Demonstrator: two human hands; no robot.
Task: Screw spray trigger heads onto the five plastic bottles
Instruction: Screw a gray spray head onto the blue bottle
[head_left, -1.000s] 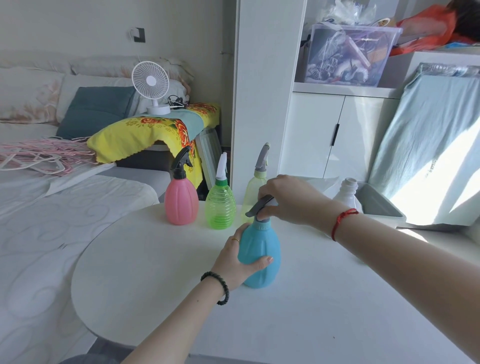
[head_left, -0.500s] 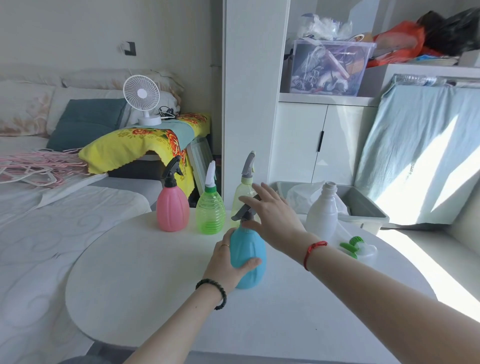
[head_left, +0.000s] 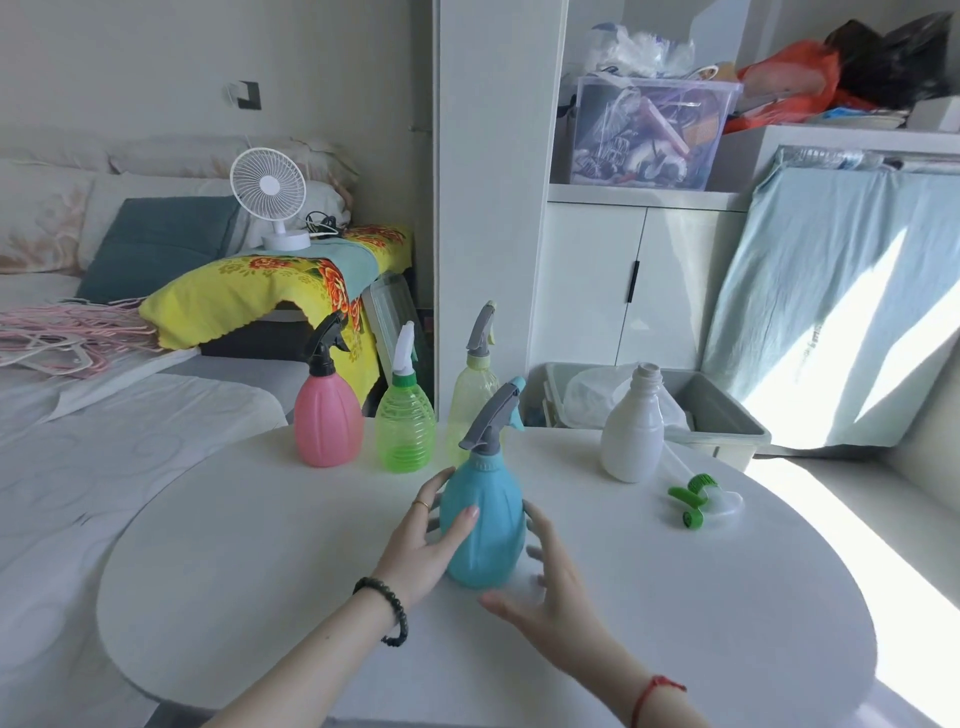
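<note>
No writing is readable. Left hand (head_left: 415, 540) wraps the blue bottle (head_left: 485, 525) mid-table (head_left: 260, 545); right hand (head_left: 556, 587), fingers spread, touches its side.

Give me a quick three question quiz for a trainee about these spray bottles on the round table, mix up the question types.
1. True or false: the white bottle already has a trigger head.
2. Which bottle do both hands touch? A) pink B) blue C) ribbed green
3. Fill in: the loose green trigger head lies on the table to the ____ of the white bottle.

Key
1. False; its neck is open.
2. B; the left hand and right hand flank the blue bottle.
3. Right.
</note>
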